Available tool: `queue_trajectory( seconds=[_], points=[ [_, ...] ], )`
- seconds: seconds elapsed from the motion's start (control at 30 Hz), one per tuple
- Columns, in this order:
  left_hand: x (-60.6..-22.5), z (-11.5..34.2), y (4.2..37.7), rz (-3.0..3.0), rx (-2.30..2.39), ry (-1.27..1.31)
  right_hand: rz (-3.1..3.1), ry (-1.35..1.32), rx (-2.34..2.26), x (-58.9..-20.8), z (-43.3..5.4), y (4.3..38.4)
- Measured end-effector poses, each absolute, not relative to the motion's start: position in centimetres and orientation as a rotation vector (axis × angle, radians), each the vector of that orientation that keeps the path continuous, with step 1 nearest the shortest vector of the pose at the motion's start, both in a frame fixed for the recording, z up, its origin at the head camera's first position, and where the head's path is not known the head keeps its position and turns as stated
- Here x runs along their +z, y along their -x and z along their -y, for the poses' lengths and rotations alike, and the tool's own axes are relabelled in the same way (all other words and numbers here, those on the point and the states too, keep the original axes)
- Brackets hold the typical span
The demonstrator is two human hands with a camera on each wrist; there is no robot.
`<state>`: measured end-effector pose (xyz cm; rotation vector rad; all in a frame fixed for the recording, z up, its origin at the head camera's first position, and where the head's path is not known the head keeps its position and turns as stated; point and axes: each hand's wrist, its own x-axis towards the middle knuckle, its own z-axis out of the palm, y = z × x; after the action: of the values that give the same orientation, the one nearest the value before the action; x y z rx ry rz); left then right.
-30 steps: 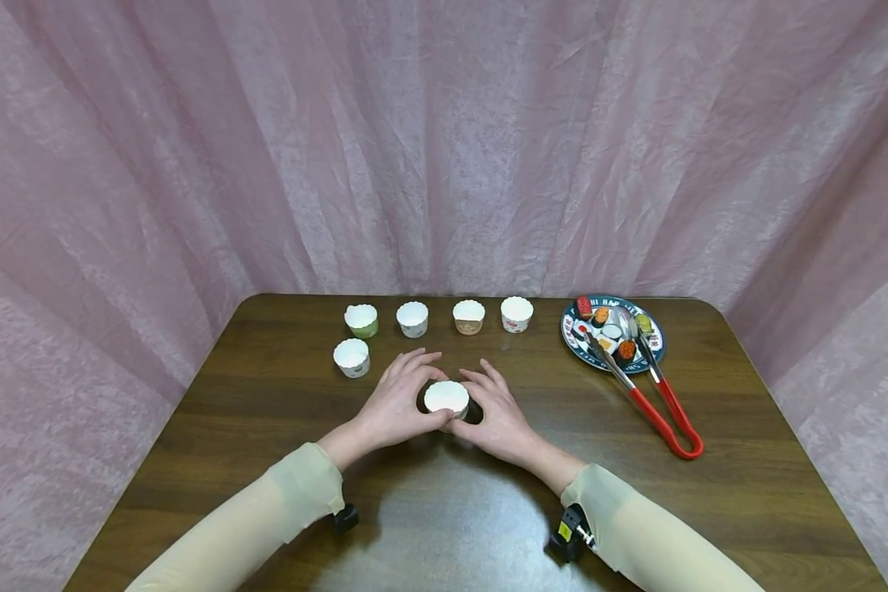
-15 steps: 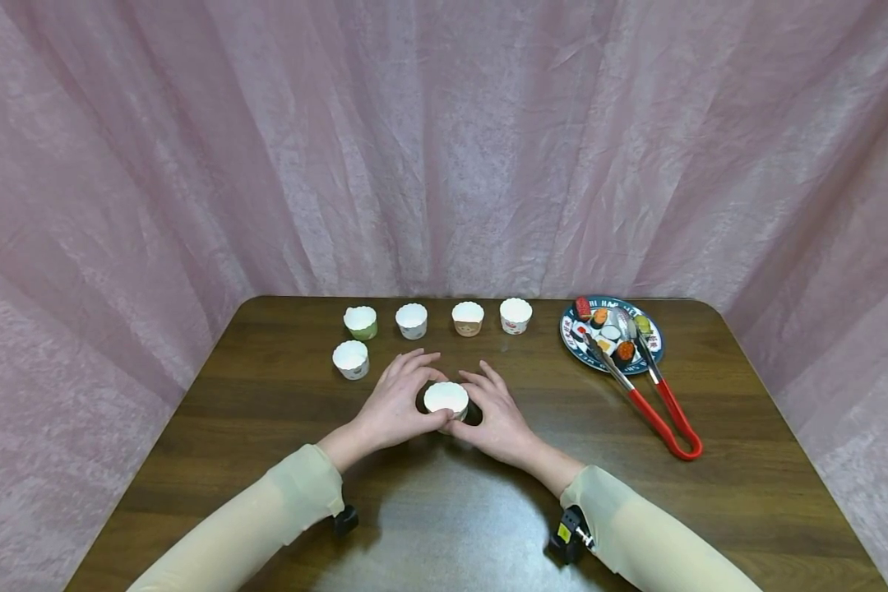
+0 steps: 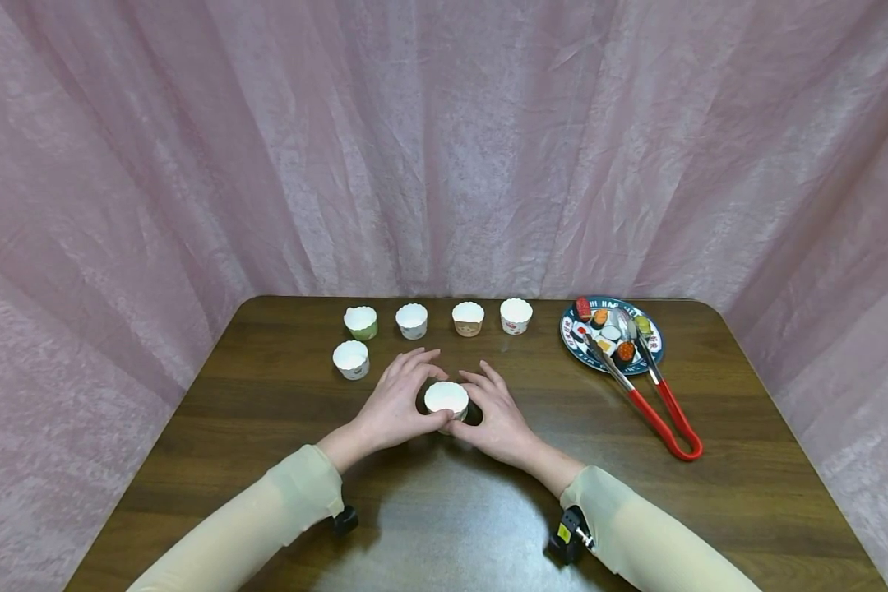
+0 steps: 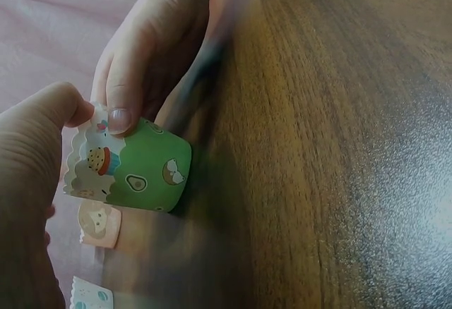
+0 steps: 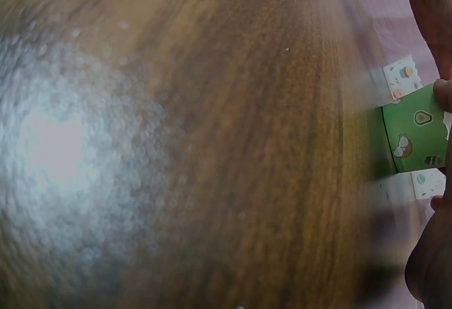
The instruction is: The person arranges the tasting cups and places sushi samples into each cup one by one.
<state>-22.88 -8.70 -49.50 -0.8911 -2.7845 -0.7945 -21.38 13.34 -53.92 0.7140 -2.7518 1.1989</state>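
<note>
Between both hands, at the middle of the table, stands a small stack of scalloped paper baking cups (image 3: 446, 397). In the left wrist view, a white cup (image 4: 83, 162) with a cupcake print protrudes from a green cup (image 4: 146, 182) with avocado and animal prints; it appears nested inside. My left hand (image 3: 398, 404) grips the stack from the left, and my right hand (image 3: 497, 418) from the right. Both thumbs meet at the front near the rim. The right wrist view catches only the green base (image 5: 417, 136) and parts of the hands at its edge.
Behind the hands are more paper baking cups: green (image 3: 361, 323), white-patterned (image 3: 351, 360), pale (image 3: 412, 321), brown (image 3: 468, 319) and white (image 3: 515, 316). At the right, red-handled tongs (image 3: 666, 411) lean on a round plate (image 3: 571, 344) of toy sushi. A curtain (image 3: 444, 148) hangs behind the table.
</note>
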Motion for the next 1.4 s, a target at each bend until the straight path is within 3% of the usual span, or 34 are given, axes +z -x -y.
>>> queue_trajectory(
  seconds=[0.73, 1.4],
  points=[
    [-49.58, 8.64, 22.37, 2.568, -0.787, 1.09, 2.742, -0.705, 1.191, -53.97, -13.1, 21.35],
    [-49.7, 9.16, 22.17, 2.651, -0.902, 0.982, 2.719, -0.743, 1.226, -53.92, -13.31, 21.33]
  ],
)
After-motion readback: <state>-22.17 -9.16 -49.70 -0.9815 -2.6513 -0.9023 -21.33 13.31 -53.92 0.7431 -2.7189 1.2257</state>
